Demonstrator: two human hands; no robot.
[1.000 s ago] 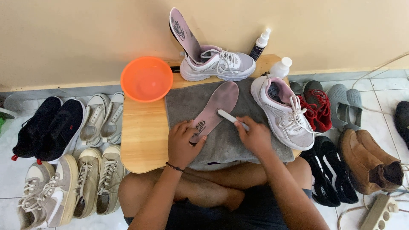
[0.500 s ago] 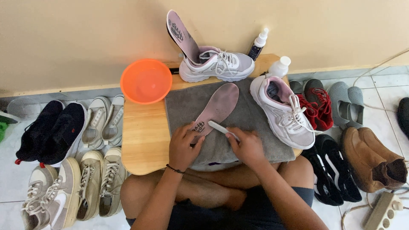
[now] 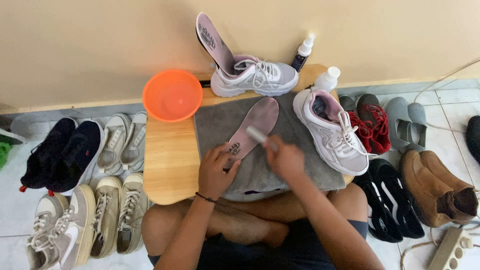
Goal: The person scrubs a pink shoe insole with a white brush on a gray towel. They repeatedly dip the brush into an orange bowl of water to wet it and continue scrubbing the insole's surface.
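Here, left hand pins pink insole heel, grip closed; right hand grips white brush over its middle.

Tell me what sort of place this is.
Probably a home floor corner used for cleaning shoes. A person sits cross-legged on white floor tiles at a low wooden table against a plain wall, with rows of shoes on both sides and an orange bowl on the table.

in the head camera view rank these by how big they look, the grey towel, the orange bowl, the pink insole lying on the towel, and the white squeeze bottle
Largest to smallest as they appear:
1. grey towel
2. orange bowl
3. pink insole, partly covered by the hands, so close to the bowl
4. white squeeze bottle
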